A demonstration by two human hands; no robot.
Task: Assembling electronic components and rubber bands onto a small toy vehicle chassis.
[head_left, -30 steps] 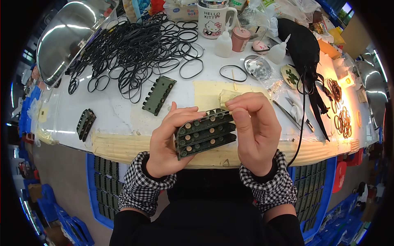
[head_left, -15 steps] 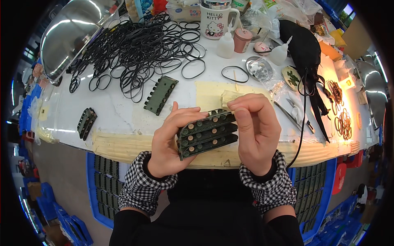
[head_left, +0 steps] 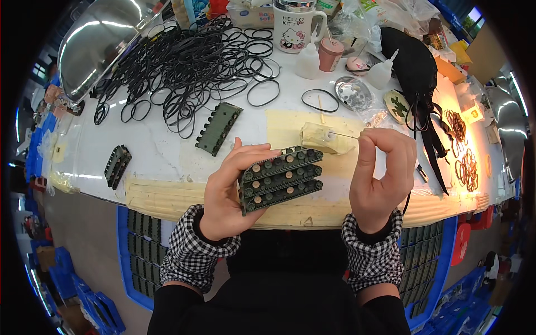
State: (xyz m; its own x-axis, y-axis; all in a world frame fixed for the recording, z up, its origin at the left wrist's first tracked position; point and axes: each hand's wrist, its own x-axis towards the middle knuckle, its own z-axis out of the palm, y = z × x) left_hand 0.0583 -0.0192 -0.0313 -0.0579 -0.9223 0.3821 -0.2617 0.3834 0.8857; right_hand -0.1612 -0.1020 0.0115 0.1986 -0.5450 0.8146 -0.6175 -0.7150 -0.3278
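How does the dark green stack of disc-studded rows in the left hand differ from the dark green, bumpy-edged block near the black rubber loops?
The dark green disc-studded stack is held in the left hand, while the dark green bumpy-edged block lies on the white tabletop. The stack shows three rows of round discs, some pale; the block shows a mostly flat face. Both share the dark green colour.

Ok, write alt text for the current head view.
A person's left hand holds three stacked dark-green track-like pieces; the right hand pinches a thin rod pointing toward a pale-yellow block. Beyond lies a tangle of black looped bands.
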